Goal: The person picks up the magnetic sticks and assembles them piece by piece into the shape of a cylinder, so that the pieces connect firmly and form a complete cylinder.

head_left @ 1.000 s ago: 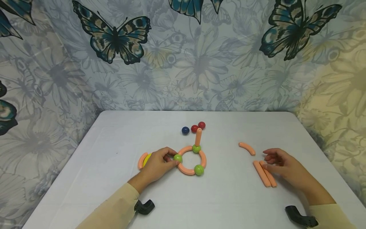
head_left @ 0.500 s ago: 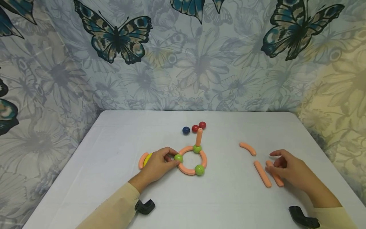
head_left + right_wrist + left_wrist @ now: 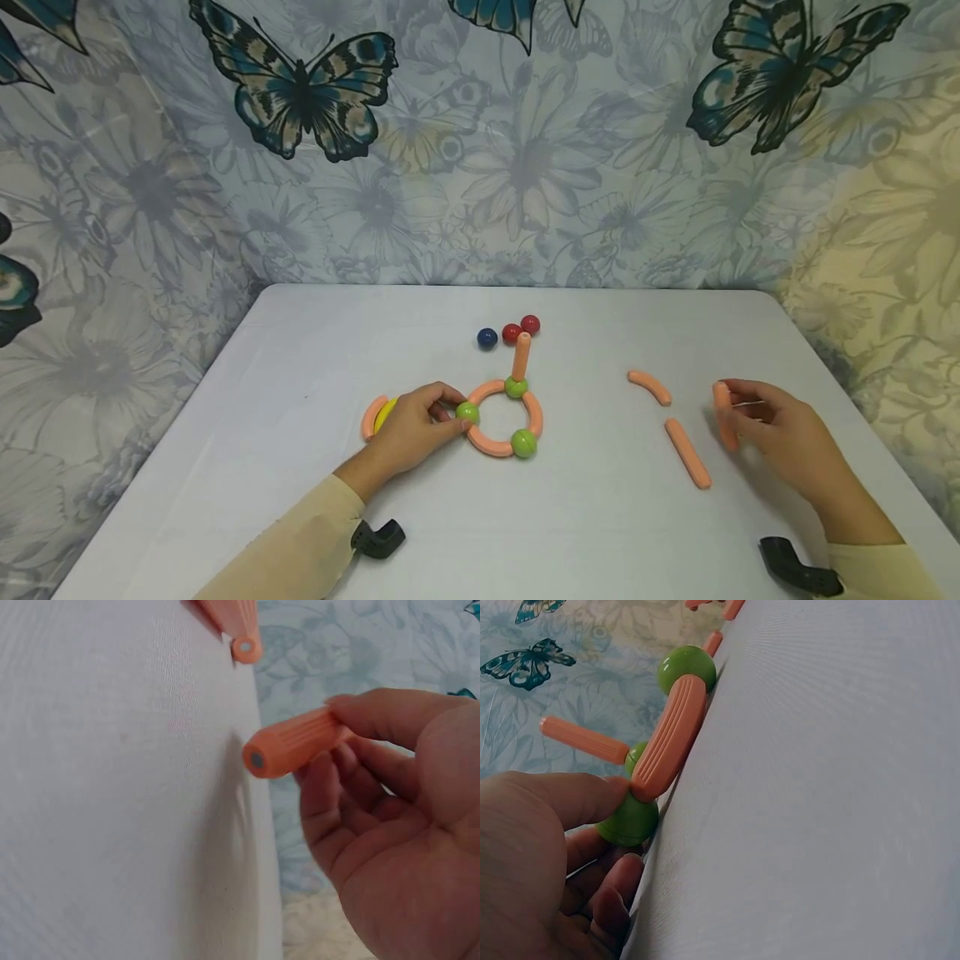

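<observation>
My left hand [image 3: 412, 429] pinches a green ball [image 3: 467, 413] on the left side of a ring of curved orange rods [image 3: 490, 447]. Two more green balls join the ring, one at its lower right [image 3: 523, 443]. From the ball at the top [image 3: 516, 387], a straight orange rod [image 3: 521, 357] stands up. Over the table's right side, my right hand [image 3: 787, 437] holds a straight orange rod [image 3: 296, 742] between thumb and fingers, off the tabletop. A grey disc shows in its near end in the right wrist view.
Left of the held rod lie another straight orange rod [image 3: 687, 454] and a curved one [image 3: 649, 387]. A blue ball [image 3: 487, 338] and two red balls [image 3: 530, 324] sit behind the ring. A yellow piece [image 3: 384, 414] with a curved orange rod is partly hidden behind my left hand.
My right hand has drawn one straight rod away from its neighbour to the right, then lifted it off the table and tipped it more upright. My left hand keeps its place on the green ball.
</observation>
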Motion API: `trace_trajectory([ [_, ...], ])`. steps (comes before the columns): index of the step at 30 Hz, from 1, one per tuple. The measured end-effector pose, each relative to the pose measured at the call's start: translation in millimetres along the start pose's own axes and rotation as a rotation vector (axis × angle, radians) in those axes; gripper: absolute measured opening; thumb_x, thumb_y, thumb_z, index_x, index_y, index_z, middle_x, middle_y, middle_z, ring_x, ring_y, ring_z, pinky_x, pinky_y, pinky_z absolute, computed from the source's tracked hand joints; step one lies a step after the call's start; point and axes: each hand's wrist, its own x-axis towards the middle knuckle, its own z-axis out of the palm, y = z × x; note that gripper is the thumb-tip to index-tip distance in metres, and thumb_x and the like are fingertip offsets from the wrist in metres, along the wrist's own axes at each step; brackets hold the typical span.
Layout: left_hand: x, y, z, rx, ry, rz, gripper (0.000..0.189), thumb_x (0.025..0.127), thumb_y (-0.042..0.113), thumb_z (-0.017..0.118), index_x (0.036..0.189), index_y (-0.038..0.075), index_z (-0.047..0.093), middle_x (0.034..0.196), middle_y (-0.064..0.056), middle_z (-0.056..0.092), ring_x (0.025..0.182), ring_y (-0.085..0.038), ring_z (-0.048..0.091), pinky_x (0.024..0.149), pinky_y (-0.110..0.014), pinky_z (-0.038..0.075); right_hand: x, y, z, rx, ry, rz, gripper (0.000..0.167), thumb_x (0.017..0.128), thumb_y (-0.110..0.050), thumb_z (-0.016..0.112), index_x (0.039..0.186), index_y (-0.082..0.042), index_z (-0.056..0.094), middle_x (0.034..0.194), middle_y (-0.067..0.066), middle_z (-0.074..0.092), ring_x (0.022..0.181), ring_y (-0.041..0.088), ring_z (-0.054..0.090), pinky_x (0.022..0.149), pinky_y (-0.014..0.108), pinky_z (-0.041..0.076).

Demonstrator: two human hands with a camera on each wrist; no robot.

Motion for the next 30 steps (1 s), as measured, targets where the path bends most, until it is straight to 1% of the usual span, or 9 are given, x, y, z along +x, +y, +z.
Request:
trace_trajectory([
  [2,0.2,0.3,-0.6,-0.002,-0.002,0.003,0.024,0.098,0.024,0.085,0.120,0.021,0.076,0.098,0.009,0.068,0.086,-0.016,0.063,0.071,-0.031,0.051,-1.2,-3,1,0.047,0.056,-0.011,0.048,0.109,-0.022,0.073,0.146,0.006,0.059,0.118,0.009,0.071,0.093,-0.012,0.057,0.069,0.019,0.050],
  [5,0.1,0.7,-1.3,-0.008,-0.008,-0.001,0.025,0.098,0.025,0.086,0.120,0.020,0.076,0.097,0.008,0.068,0.085,-0.017,0.063,0.070,-0.031,0.051,-2.1,-9,6,0.160,0.112,-0.041,0.039,0.106,-0.014,0.075,0.138,0.005,0.063,0.112,-0.009,0.071,0.094,-0.006,0.062,0.072,0.016,0.051],
  [8,0.3,0.7,-1.6,-0.015,-0.011,-0.008,0.025,0.098,0.025,0.086,0.120,0.021,0.076,0.096,0.007,0.068,0.086,-0.017,0.063,0.070,-0.031,0.051,-2.8,-18,12,0.268,0.140,-0.096,0.033,0.105,-0.005,0.075,0.135,0.002,0.064,0.111,-0.016,0.070,0.096,0.000,0.066,0.074,0.017,0.053],
  [12,0.6,0.5,-1.9,-0.026,-0.016,-0.015,0.025,0.098,0.027,0.086,0.121,0.021,0.076,0.096,0.006,0.068,0.086,-0.018,0.062,0.070,-0.031,0.051,-4.6,-34,22,0.313,0.136,-0.170,0.033,0.105,0.001,0.072,0.137,0.000,0.064,0.116,-0.011,0.071,0.102,0.004,0.066,0.079,0.016,0.053],
  [15,0.0,0.3,-2.3,-0.031,-0.019,-0.031,0.026,0.098,0.028,0.086,0.121,0.021,0.076,0.095,0.005,0.068,0.086,-0.019,0.062,0.070,-0.031,0.050,-6.7,-47,31,0.326,0.098,-0.216,0.034,0.104,0.004,0.071,0.138,0.001,0.063,0.118,-0.006,0.071,0.103,0.006,0.067,0.083,0.017,0.053],
  [19,-0.1,0.3,-2.5,-0.034,-0.024,-0.044,0.026,0.097,0.029,0.086,0.120,0.022,0.077,0.094,0.005,0.068,0.086,-0.019,0.062,0.070,-0.032,0.050,-9.8,-65,43,0.377,0.046,-0.272,0.036,0.103,0.009,0.070,0.137,0.001,0.064,0.120,-0.001,0.074,0.098,0.011,0.070,0.082,0.020,0.055],
  [23,1.2,0.8,-2.7,-0.036,-0.027,-0.038,0.027,0.097,0.030,0.086,0.121,0.022,0.077,0.096,0.005,0.068,0.087,-0.019,0.063,0.072,-0.033,0.051,-8.8,-87,55,0.396,0.029,-0.370,0.040,0.099,0.014,0.071,0.136,0.000,0.066,0.122,0.004,0.074,0.102,0.014,0.070,0.083,0.022,0.056],
  [25,1.3,1.3,-2.9,-0.037,-0.025,-0.043,0.027,0.097,0.030,0.086,0.121,0.022,0.077,0.095,0.005,0.068,0.087,-0.019,0.062,0.071,-0.033,0.050,-6.7,-100,63,0.393,0.016,-0.408,0.040,0.098,0.014,0.073,0.134,-0.001,0.067,0.121,0.006,0.074,0.105,0.015,0.070,0.084,0.022,0.056],
  [30,-0.4,2.3,-3.5,-0.037,-0.021,-0.061,0.026,0.097,0.029,0.087,0.120,0.021,0.077,0.093,0.004,0.067,0.085,-0.020,0.061,0.070,-0.032,0.049,4.7,-128,86,0.412,-0.054,-0.430,0.031,0.100,0.007,0.075,0.129,-0.002,0.069,0.115,0.006,0.074,0.105,0.016,0.071,0.085,0.025,0.058],
])
